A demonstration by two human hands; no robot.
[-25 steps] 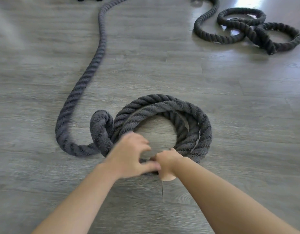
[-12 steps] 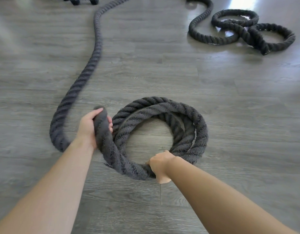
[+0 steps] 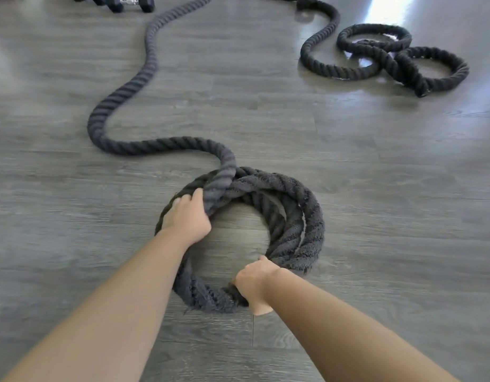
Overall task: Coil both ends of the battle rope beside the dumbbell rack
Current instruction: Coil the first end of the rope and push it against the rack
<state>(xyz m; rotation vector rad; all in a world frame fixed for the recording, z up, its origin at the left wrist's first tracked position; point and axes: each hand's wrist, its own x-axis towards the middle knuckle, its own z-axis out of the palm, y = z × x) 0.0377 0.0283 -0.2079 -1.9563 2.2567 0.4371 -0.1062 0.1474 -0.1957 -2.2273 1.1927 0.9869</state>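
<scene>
The near coil (image 3: 296, 216) of the battle rope lies flat on the floor (image 3: 73, 244). My left hand (image 3: 187, 219) has carried the free strand up onto its far-left rim (formerly looped left), clamped there; my right hand (image 3: 253, 282) grips the near rim. The strand (image 3: 122, 100) snakes away from me, up and leftward.

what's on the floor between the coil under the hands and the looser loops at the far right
In the head view, only bare grey plank floor lies between the near coil and the far loops. No rope crosses that stretch.
</scene>
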